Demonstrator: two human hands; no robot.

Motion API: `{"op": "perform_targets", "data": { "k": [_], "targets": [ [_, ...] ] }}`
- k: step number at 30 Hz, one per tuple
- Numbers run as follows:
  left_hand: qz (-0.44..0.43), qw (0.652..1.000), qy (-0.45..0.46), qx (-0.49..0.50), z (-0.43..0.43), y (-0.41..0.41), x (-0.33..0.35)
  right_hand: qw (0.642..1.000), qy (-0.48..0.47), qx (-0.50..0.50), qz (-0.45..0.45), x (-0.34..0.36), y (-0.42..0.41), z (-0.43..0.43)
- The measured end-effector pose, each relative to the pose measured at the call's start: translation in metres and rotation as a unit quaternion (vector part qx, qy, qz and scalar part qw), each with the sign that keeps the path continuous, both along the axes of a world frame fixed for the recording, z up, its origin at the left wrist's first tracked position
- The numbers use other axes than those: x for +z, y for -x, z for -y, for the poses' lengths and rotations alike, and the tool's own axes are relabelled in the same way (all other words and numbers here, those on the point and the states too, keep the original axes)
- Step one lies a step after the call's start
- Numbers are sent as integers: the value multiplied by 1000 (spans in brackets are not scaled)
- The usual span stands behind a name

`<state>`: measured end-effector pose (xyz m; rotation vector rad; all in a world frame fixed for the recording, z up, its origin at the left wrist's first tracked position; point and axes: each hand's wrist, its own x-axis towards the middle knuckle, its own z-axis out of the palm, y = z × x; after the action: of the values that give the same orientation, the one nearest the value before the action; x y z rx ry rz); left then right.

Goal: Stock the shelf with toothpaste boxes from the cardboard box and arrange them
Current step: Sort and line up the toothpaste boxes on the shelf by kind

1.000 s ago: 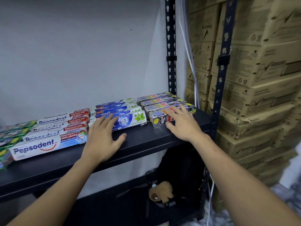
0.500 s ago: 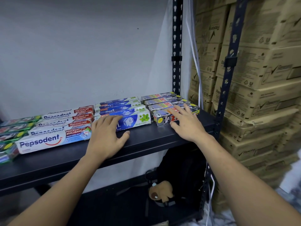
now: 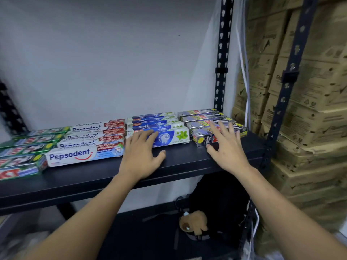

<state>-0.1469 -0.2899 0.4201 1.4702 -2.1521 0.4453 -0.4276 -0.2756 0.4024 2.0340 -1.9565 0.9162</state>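
Both hands lay open and flat, gripping nothing: the left hand (image 3: 139, 158) on the blue toothpaste boxes (image 3: 159, 128), the right hand (image 3: 228, 147) on the silver boxes (image 3: 212, 124), all on the black shelf (image 3: 97, 177). Gentle, even pushes should square each row.

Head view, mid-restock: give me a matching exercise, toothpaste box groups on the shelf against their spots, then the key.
Things:
1. Pepsodent boxes
2. green boxes
3. blue Safi boxes
4. silver boxes

Places:
A. under the left hand fingertips
B. far left end of the shelf
C. under the right hand fingertips, by the upright
D. between the green and blue groups

Pairs: 1-D, 2-B, 3-A, 4-C
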Motion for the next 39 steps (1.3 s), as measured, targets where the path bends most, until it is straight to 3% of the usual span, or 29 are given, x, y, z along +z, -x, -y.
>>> {"op": "perform_targets", "data": {
  "k": [8,22,28,33,39],
  "targets": [
    [-16,999,-35,1,-1,0,-1,998,-13,39,-48,-3,-29,-2],
    [10,998,-66,22,2,1,-1,999,-25,48,3,34,-26,9],
    [3,997,-73,8,7,1,-4,983,-169,43,-63,71,-17,82],
    [-2,999,-50,4,5,1,-4,964,-261,15,-41,67,-9,132],
    [0,999,-36,4,4,2,-4,962,-271,-24,-5,74,-11,151]
  ]
}}
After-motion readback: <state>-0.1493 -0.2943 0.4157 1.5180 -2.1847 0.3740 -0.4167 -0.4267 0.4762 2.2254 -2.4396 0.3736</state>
